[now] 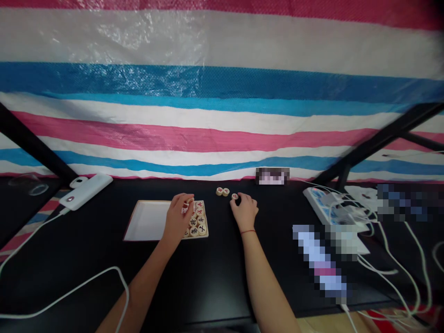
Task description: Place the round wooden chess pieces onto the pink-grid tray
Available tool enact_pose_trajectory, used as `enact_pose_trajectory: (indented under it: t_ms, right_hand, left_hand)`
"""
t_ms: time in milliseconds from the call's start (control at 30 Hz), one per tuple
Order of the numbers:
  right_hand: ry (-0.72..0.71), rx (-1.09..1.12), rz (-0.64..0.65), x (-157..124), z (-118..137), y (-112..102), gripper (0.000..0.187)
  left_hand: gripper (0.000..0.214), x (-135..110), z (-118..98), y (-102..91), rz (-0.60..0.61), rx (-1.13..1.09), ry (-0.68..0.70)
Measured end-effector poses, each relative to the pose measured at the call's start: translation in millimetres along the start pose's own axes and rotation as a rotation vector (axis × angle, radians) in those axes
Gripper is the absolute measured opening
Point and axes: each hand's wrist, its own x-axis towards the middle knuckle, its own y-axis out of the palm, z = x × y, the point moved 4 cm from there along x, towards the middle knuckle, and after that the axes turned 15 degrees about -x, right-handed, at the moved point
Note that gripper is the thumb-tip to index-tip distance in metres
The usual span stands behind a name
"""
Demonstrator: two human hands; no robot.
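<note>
A shallow white tray [149,221] lies on the black table, with several round wooden game pieces [199,222] stacked in rows at its right end. My left hand [177,217] hovers over those rows, fingers pinched on one piece. My right hand [244,210] rests on the table to the right of the tray, its fingertips closed on a single loose piece [235,196]. Two more loose pieces [222,191] lie side by side just beyond, near the back edge.
A white power bank [85,192] with a cable sits at the back left. A power strip [329,208] with several white cables crowds the right side. A striped plastic sheet hangs behind the table. Black frame bars [374,143] slant at both sides.
</note>
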Motion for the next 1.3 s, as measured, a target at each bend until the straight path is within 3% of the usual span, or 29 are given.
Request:
enact_pose_trajectory:
  t_ms: [233,800,1100,1233,1300]
  right_hand:
    - [-0.064,0.035,0.041,-2,9,2,0.02]
    - [-0.071,0.044,0.018,1,14,3,0.023]
    - [-0.096,0.084,0.034,2,12,5,0.027]
    - [-0.091,0.193,-0.113,-6,19,-10,0.025]
    - [-0.207,0.364,-0.19,-18,34,-24,0.023]
  left_hand:
    - [0.027,0,7,-0.3,-0.012,-0.042,-0.065]
    - [0.028,-2,2,2.5,0.048,-0.013,-0.117]
    - [0.03,-3,1,6.5,0.121,0.082,-0.059]
    - [0.03,-3,-1,8.4,0.136,0.082,-0.055]
    - [0.03,-4,-1,9.4,0.137,0.086,-0.036]
